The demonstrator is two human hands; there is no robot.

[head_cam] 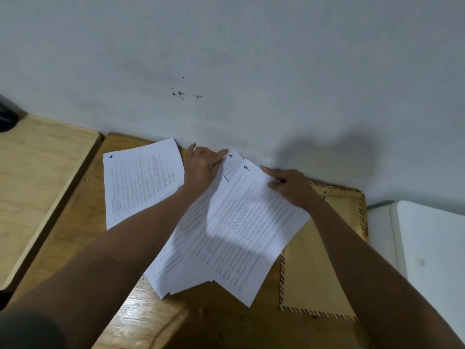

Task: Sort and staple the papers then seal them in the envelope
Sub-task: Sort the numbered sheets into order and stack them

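Several printed sheets (pixel 226 250) lie fanned out on the wooden desk (pixel 214 321), each with a handwritten number at its top corner. One separate sheet (pixel 143 182) lies apart to the left. My left hand (pixel 202 167) rests on the top of the fanned pile near the wall, fingers stretched toward a sheet marked 3. My right hand (pixel 289 185) grips the upper right edge of the top sheet (pixel 254 212), index finger pointing along it. A brown envelope (pixel 314 278) with a striped border lies under the pile's right side. No stapler shows.
A pale wall (pixel 226 59) rises right behind the desk. A lighter wooden desk (pixel 37 177) stands to the left, with a dark object (pixel 7 117) at its far corner. A white surface (pixel 432 248) sits at the right.
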